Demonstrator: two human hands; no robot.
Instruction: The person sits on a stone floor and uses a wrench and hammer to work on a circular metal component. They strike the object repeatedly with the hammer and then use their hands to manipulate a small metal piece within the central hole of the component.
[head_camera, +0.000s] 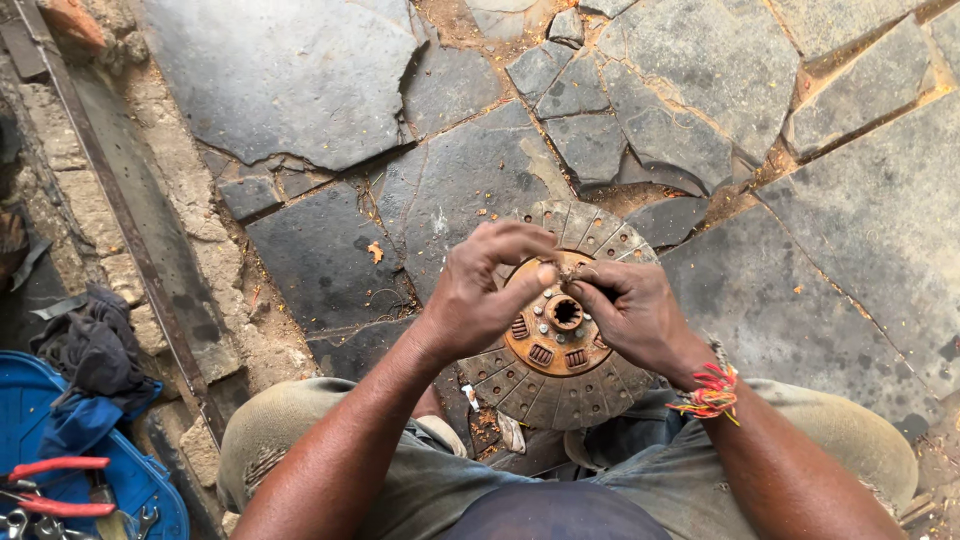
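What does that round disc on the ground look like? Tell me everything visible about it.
The disc is a round, worn metal plate lying flat on the cracked stone paving, between the person's knees. Its outer ring is grey, split into grooved segments; the inner hub plate is rusty orange, with small coil springs in slots, bolts, and a toothed central hole. Dust and rust cover it. The left hand and right hand hover over it, pinching a tiny part, hiding its upper middle.

1 clutch disc (556, 372), 2 hands, 1 blue tray (140, 480), 1 red-handled pliers (55, 485)
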